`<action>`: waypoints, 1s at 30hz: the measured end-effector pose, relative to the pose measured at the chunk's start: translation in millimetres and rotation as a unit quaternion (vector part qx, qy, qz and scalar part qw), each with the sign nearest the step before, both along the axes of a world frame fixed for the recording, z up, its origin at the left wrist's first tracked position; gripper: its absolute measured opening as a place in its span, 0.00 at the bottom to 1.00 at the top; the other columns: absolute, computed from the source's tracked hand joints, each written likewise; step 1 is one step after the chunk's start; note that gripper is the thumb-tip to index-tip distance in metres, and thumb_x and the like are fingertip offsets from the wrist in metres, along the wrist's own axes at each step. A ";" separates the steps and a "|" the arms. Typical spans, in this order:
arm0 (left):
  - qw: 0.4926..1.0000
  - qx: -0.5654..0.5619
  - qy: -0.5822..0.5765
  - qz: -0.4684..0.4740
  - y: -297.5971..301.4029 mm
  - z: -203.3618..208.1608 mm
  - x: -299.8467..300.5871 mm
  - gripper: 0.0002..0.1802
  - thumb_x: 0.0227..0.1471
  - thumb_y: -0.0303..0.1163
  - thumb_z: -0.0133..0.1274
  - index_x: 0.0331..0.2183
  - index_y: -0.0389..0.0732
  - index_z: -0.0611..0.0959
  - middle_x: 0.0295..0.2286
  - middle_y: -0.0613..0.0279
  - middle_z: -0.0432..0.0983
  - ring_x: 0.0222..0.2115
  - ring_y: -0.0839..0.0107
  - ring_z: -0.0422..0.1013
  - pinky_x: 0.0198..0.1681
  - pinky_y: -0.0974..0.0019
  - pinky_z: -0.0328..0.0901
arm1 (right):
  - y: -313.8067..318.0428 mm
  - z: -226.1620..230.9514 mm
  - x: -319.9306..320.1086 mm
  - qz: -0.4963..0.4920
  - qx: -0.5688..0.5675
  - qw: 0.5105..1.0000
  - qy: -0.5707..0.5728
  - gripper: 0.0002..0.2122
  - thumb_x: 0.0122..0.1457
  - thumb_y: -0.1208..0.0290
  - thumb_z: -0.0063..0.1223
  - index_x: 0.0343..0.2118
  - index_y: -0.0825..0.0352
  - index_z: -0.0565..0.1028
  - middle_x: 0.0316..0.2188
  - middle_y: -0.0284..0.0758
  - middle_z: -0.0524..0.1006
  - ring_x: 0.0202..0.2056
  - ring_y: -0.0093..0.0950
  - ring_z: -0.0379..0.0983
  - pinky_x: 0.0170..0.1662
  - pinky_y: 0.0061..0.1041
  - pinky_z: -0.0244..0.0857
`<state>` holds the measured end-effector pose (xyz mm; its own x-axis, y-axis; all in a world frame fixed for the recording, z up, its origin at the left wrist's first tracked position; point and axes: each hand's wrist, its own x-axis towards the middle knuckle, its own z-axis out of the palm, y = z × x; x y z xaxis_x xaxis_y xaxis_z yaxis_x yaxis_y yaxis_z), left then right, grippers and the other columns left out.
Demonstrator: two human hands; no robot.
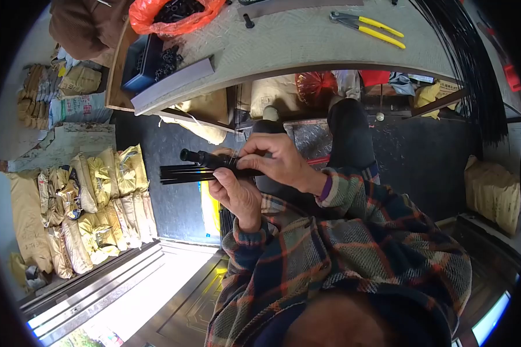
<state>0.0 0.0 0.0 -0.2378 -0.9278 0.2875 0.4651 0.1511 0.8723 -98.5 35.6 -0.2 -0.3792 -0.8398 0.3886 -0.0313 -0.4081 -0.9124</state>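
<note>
In front of a plaid jacket (353,237), the left hand (237,199) grips black strips (182,174); the right hand (281,165) pinches a black tube (195,156) beside them. A slackened left grip could let strips slide out.

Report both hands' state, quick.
Left hand: closed, holding black strip bundle.
Right hand: closed; what it pinches beside black tubular piece is unclear.
</note>
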 end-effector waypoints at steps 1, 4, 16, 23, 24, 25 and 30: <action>1.000 -0.008 -0.012 0.013 0.6 1.3 0.1 0.23 0.56 0.46 0.41 0.38 0.32 0.69 0.33 0.58 0.66 0.32 0.71 0.62 0.38 0.70 0.59 | -0.2 0.7 0.4 0.024 0.011 0.999 -0.041 0.06 0.47 0.76 0.58 0.26 0.72 0.74 0.22 0.31 0.72 0.24 0.18 0.67 0.26 0.15 0.60; 0.999 -0.007 -0.033 0.024 1.7 5.0 -4.1 0.24 0.55 0.47 0.39 0.37 0.32 0.68 0.34 0.59 0.64 0.33 0.72 0.61 0.39 0.70 0.57 | 0.0 1.5 -1.5 0.047 0.029 0.995 -0.085 0.06 0.46 0.76 0.59 0.25 0.72 0.73 0.22 0.30 0.71 0.24 0.16 0.66 0.26 0.14 0.60; 0.996 -0.077 -0.047 -0.006 1.0 10.1 -12.4 0.26 0.54 0.54 0.36 0.28 0.37 0.65 0.25 0.63 0.56 0.28 0.72 0.56 0.33 0.69 0.55 | -0.6 -16.0 10.4 0.087 -0.008 0.986 -0.139 0.13 0.42 0.79 0.62 0.29 0.65 0.68 0.32 0.29 0.64 0.36 0.17 0.62 0.37 0.15 0.58; 0.989 -0.116 -0.089 0.003 -0.1 6.8 -7.5 0.30 0.53 0.57 0.34 0.27 0.36 0.66 0.26 0.61 0.58 0.28 0.72 0.57 0.34 0.69 0.55 | -11.1 -22.3 1.4 0.243 0.062 0.909 -0.332 0.17 0.40 0.78 0.63 0.30 0.63 0.66 0.27 0.24 0.63 0.31 0.15 0.59 0.33 0.14 0.57; 0.990 -0.113 -0.087 -0.003 0.8 6.9 -12.5 0.30 0.53 0.57 0.34 0.27 0.36 0.66 0.26 0.61 0.58 0.28 0.72 0.57 0.34 0.69 0.55 | -10.5 -22.9 -4.7 0.236 0.065 0.911 -0.333 0.17 0.40 0.78 0.63 0.30 0.63 0.66 0.27 0.24 0.63 0.31 0.15 0.59 0.33 0.14 0.57; 0.992 -0.113 -0.054 -0.025 1.3 7.4 -18.6 0.26 0.53 0.54 0.37 0.27 0.36 0.67 0.27 0.61 0.58 0.28 0.72 0.58 0.34 0.69 0.56 | -9.7 -22.4 -11.3 0.253 0.068 0.900 -0.350 0.17 0.39 0.78 0.64 0.30 0.63 0.66 0.26 0.24 0.63 0.31 0.15 0.59 0.33 0.14 0.56; 0.979 -0.167 -0.110 -0.045 -4.8 10.0 -10.9 0.11 0.49 0.34 0.46 0.30 0.37 0.67 0.27 0.61 0.59 0.29 0.73 0.59 0.37 0.69 0.57 | -14.7 -26.3 -11.6 0.295 0.066 0.877 -0.373 0.17 0.39 0.77 0.63 0.30 0.63 0.66 0.28 0.26 0.63 0.31 0.15 0.60 0.36 0.14 0.57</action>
<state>-10.9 -4.8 10.0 -0.4043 -0.7636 0.5035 0.2966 0.4113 0.8619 -110.1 20.9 -26.5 0.0300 -0.9943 0.1021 0.7757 -0.0413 -0.6298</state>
